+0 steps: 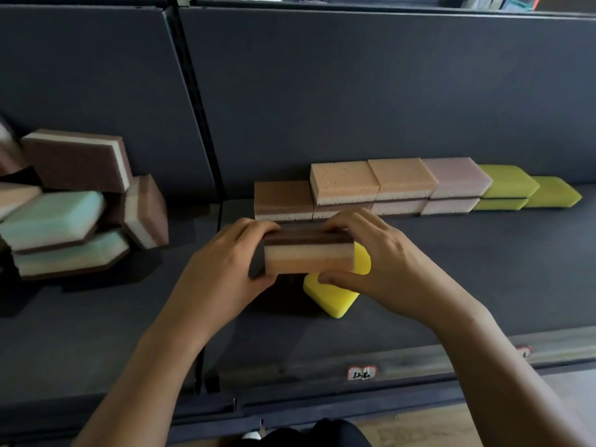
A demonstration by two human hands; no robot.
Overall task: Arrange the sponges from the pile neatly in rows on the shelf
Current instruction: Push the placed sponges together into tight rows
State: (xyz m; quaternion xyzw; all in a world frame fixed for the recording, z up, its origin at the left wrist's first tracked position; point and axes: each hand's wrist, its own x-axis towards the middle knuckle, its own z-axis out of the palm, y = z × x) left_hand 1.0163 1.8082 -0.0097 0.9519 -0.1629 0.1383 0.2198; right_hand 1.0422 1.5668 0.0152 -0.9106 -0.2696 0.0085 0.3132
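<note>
Both hands hold an orange sponge [309,258] with a dark brown scouring layer above the middle of the dark shelf [451,269]. My left hand [222,269] grips its left end and my right hand [380,266] grips its right end. A yellow sponge [332,298] lies on the shelf just under it, partly hidden by my right hand. Behind, along the back panel, runs a row of sponges [403,188], mostly stacked two high: brown and orange ones, then pink ones, then yellow-green ones. A loose pile of sponges [71,204] sits on the left shelf section.
A black upright post [200,124] divides the left shelf section from the right one. The shelf's front rail carries a small white price label [362,373]. Wooden floor [451,427] shows below the shelf edge.
</note>
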